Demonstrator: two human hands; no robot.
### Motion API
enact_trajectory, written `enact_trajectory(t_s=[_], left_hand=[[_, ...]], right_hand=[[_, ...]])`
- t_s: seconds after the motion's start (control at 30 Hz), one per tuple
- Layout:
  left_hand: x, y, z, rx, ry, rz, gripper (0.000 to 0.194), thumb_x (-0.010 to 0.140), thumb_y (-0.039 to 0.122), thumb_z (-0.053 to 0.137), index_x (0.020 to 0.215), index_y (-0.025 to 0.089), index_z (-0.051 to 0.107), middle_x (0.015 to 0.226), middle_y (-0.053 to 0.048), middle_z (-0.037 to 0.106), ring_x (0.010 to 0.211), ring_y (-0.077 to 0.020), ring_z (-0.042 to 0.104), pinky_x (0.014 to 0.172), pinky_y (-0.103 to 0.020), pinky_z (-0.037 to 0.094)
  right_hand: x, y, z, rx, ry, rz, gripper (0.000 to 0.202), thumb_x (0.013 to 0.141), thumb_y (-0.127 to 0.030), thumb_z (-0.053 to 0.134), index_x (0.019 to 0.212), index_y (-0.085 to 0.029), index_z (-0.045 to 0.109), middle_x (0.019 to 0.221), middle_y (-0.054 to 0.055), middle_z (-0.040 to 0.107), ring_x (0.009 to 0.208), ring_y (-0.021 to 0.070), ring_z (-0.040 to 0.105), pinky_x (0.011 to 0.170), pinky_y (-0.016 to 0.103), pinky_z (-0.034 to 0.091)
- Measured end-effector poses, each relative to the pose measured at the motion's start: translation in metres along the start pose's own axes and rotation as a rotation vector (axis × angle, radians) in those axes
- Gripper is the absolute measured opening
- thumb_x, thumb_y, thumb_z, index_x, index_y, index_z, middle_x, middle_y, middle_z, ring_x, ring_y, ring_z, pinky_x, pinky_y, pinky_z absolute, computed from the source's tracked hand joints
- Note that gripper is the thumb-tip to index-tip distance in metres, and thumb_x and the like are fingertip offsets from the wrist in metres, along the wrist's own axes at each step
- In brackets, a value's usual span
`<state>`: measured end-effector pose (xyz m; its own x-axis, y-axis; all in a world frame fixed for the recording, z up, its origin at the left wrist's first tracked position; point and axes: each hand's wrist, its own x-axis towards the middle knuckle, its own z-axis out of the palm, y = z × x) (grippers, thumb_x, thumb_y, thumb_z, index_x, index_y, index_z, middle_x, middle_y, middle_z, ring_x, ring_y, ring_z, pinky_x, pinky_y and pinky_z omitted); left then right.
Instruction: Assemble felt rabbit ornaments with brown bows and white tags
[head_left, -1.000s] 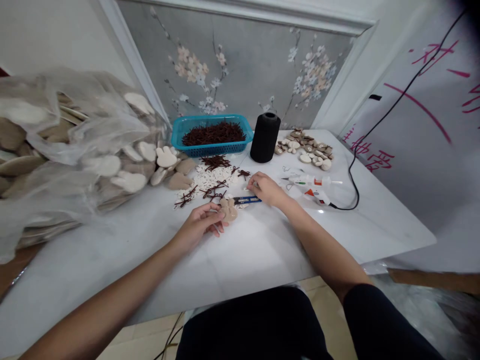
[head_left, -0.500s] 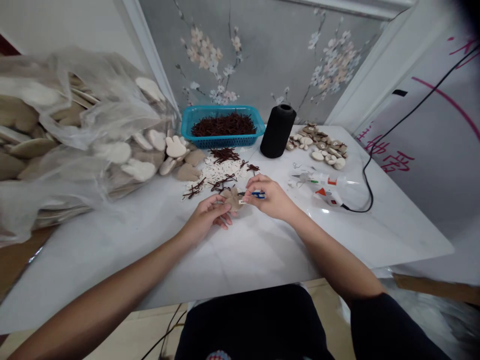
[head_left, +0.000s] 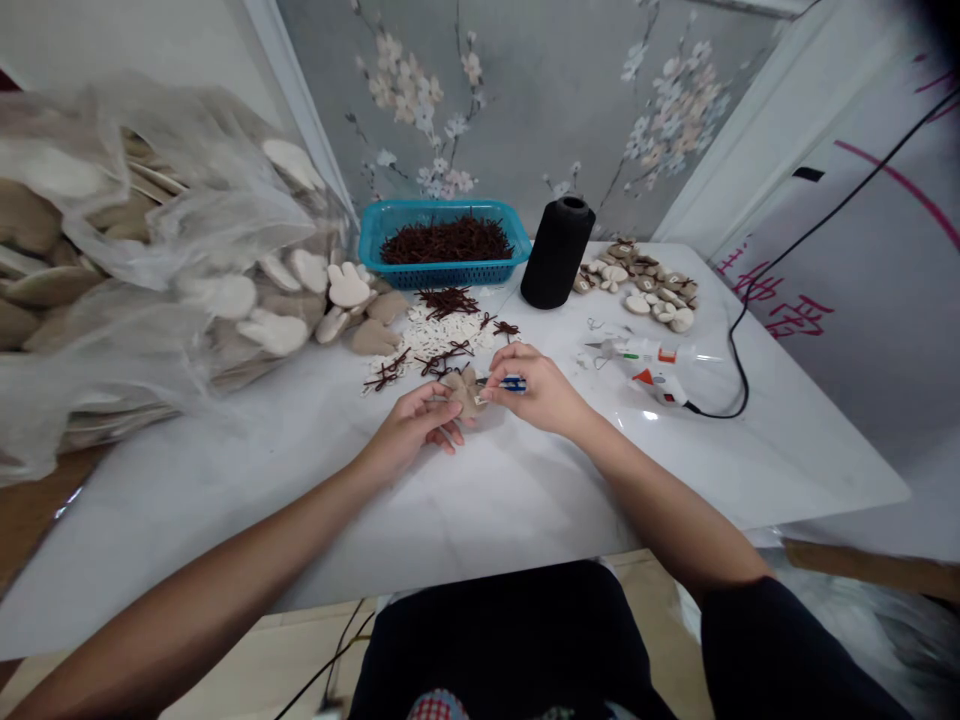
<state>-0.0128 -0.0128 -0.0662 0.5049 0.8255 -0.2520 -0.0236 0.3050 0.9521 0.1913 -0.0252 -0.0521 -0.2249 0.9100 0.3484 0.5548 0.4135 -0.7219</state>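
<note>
My left hand (head_left: 421, 420) grips a small brown-beige fabric piece (head_left: 463, 385) with rounded lobes, thumb on top and fingers beneath. My right hand (head_left: 541, 392) is closed around blue-handled thread snips (head_left: 514, 383), their dark blades pointing left. With its thumb and forefinger it also presses a small white label (head_left: 481, 398) onto the right part of the fabric piece. Just beyond my hands lie dark brown bows (head_left: 446, 356) and a heap of small white labels (head_left: 435, 335).
A blue basket (head_left: 444, 274) of brown bows stands at the back beside a black thread cone (head_left: 556, 255). Finished-looking bunny pieces (head_left: 652, 285) lie back right, near a glue gun (head_left: 660, 387) with a cord. A plastic bag (head_left: 202, 220) of bunny shapes fills the left.
My right fingers have shifted slightly left, bringing the white label from the fabric piece's edge onto its surface. The left hand keeps its hold. The camera view has tilted slightly.
</note>
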Motion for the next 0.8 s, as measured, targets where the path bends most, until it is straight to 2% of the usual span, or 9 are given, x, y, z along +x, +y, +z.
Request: enact_trajectory(t_s=[0.17, 0.3, 0.37, 0.43, 0.5, 0.63, 0.8], left_hand=[[0.0, 0.0, 0.0, -0.005, -0.007, -0.003, 0.036, 0.07, 0.037, 0.075, 0.084, 0.017, 0.049, 0.075, -0.005, 0.072, 0.052, -0.0136, 0.063, 0.046, -0.021, 0.049], [0.0, 0.0, -0.001, -0.02, 0.001, -0.006, 0.035, 0.07, 0.036, 0.075, 0.084, 0.017, 0.05, 0.074, -0.004, 0.071, 0.052, -0.0133, 0.063, 0.045, -0.021, 0.049], [0.0, 0.0, -0.002, -0.026, -0.001, -0.007, 0.036, 0.069, 0.036, 0.075, 0.085, 0.017, 0.049, 0.075, -0.005, 0.071, 0.052, -0.0134, 0.063, 0.045, -0.021, 0.049], [0.0, -0.001, -0.002, -0.027, -0.01, -0.004, 0.036, 0.069, 0.037, 0.075, 0.085, 0.017, 0.049, 0.075, -0.005, 0.071, 0.052, -0.0137, 0.063, 0.045, -0.021, 0.049], [0.0, -0.001, -0.002, -0.023, -0.013, 0.003, 0.036, 0.07, 0.038, 0.075, 0.086, 0.017, 0.05, 0.074, -0.004, 0.071, 0.052, -0.0137, 0.063, 0.046, -0.021, 0.049], [-0.002, 0.0, -0.001, -0.008, -0.013, 0.015, 0.037, 0.07, 0.039, 0.075, 0.086, 0.017, 0.05, 0.072, -0.002, 0.069, 0.053, -0.0135, 0.063, 0.046, -0.021, 0.049], [-0.002, -0.001, 0.0, 0.001, -0.014, 0.027, 0.037, 0.071, 0.04, 0.074, 0.088, 0.017, 0.05, 0.073, -0.002, 0.068, 0.054, -0.0132, 0.063, 0.047, -0.021, 0.049]], right_hand=[[0.0, 0.002, 0.002, 0.062, 0.047, 0.025, 0.01, 0.073, -0.023, 0.073, 0.069, -0.02, 0.065, 0.086, 0.002, 0.058, 0.087, 0.0169, 0.057, 0.082, 0.032, 0.044], [0.003, 0.003, 0.0, 0.337, 0.068, 0.188, 0.015, 0.075, -0.031, 0.07, 0.073, -0.019, 0.061, 0.081, 0.0, 0.06, 0.076, 0.0135, 0.056, 0.072, 0.028, 0.045], [0.003, 0.003, -0.001, 0.572, 0.016, 0.34, 0.022, 0.073, -0.032, 0.071, 0.085, -0.019, 0.058, 0.085, 0.0, 0.063, 0.073, 0.012, 0.057, 0.068, 0.027, 0.045], [0.003, 0.002, 0.001, 0.775, -0.089, 0.493, 0.041, 0.067, -0.029, 0.076, 0.099, -0.021, 0.053, 0.087, 0.0, 0.066, 0.071, 0.0116, 0.06, 0.067, 0.026, 0.046], [0.002, 0.001, 0.005, 0.877, -0.178, 0.587, 0.055, 0.063, -0.026, 0.079, 0.109, -0.021, 0.049, 0.083, 0.0, 0.068, 0.068, 0.0118, 0.061, 0.065, 0.026, 0.047], [0.0, 0.0, 0.014, 0.925, -0.177, 0.609, 0.061, 0.063, -0.025, 0.081, 0.114, -0.02, 0.048, 0.07, -0.003, 0.067, 0.058, 0.0111, 0.059, 0.062, 0.025, 0.048], [0.0, 0.001, 0.019, 0.995, -0.115, 0.607, 0.062, 0.062, -0.022, 0.081, 0.114, -0.02, 0.048, 0.066, -0.004, 0.067, 0.058, 0.0118, 0.062, 0.06, 0.024, 0.049]])
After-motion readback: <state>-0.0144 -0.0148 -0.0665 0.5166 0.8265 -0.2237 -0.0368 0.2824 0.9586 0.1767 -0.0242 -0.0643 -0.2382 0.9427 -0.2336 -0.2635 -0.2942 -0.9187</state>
